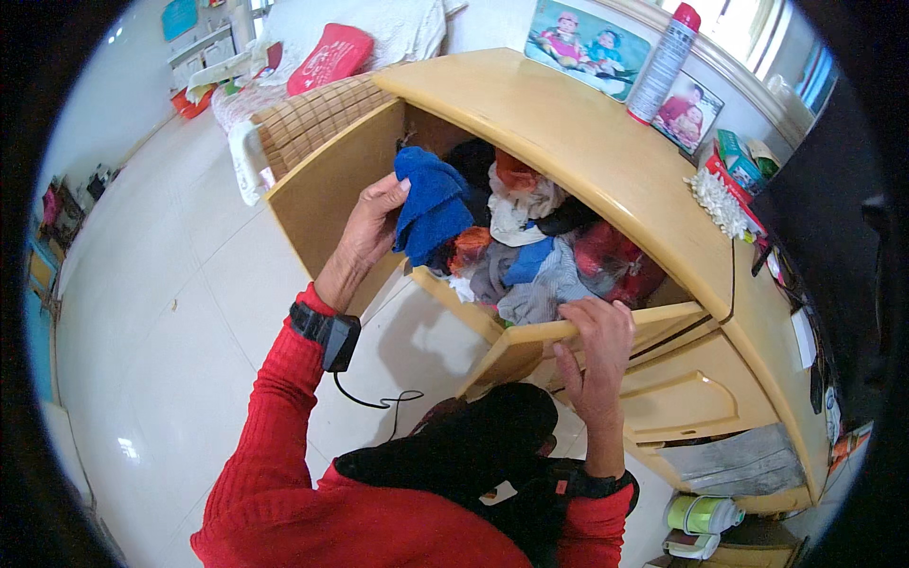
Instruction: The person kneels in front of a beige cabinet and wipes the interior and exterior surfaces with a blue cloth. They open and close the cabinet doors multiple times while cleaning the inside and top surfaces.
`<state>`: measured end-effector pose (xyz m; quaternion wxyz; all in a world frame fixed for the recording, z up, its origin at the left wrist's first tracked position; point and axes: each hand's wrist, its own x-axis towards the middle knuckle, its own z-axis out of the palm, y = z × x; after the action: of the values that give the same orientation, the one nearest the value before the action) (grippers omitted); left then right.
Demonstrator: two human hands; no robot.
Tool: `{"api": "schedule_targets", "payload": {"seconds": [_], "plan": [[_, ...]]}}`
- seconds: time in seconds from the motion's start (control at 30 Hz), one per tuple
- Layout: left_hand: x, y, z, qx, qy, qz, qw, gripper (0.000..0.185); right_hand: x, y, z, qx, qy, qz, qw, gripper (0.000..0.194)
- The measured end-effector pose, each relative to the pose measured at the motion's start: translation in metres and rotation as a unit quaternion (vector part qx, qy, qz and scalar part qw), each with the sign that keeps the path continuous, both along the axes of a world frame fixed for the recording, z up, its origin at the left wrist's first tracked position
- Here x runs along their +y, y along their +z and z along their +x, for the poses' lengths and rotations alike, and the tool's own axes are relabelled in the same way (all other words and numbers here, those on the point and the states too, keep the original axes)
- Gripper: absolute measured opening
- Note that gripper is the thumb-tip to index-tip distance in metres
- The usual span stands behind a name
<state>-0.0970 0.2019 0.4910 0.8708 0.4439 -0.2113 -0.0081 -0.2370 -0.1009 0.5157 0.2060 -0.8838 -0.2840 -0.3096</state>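
My left hand (371, 224) pinches a folded blue cloth (432, 206) between thumb and fingers, holding it at the opening of a light wooden cabinet (540, 113). Over the top edge of an open cabinet door (522, 348) curl the fingers of my right hand (600, 337), the thumb on the near side. Inside the cabinet lies a jumbled pile of clothes and bags. In it are a striped grey garment (550, 284), a white cloth (508, 216), an orange cloth (469, 248) and a red bundle in clear plastic (621, 259). The pile's lower layers are hidden.
A second open door (341, 184) stands on the left. On the cabinet top are a red-capped spray can (664, 67), photographs (589, 50) and a bunch of cotton swabs (714, 202). A black cable (362, 401) hangs below my left wrist. A green-and-white bottle (699, 515) stands lower right.
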Motion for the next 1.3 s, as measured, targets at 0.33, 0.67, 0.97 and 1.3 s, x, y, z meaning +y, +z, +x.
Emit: {"api": "schedule_targets", "payload": {"seconds": [0.33, 0.67, 0.97, 1.3], "plan": [[-0.006, -0.012, -0.017, 0.023, -0.060, 0.013, 0.998, 0.034, 0.006, 0.002, -0.001, -0.002, -0.020, -0.016, 1.000, 0.039], [-0.095, -0.022, 0.116, 0.084, 0.055, -0.087, 0.991, 0.015, 0.007, 0.003, 0.004, 0.027, -0.033, -0.038, 0.998, 0.043], [-0.056, -0.054, 0.024, 0.075, -0.075, 0.288, 0.952, 0.026, 0.014, -0.010, 0.033, -0.010, -0.081, -0.063, 0.995, 0.043], [0.118, -0.111, -0.082, 0.155, 0.372, 0.468, 0.787, 0.018, 0.020, -0.015, 0.086, -0.060, -0.143, -0.092, 0.984, 0.060]]}}
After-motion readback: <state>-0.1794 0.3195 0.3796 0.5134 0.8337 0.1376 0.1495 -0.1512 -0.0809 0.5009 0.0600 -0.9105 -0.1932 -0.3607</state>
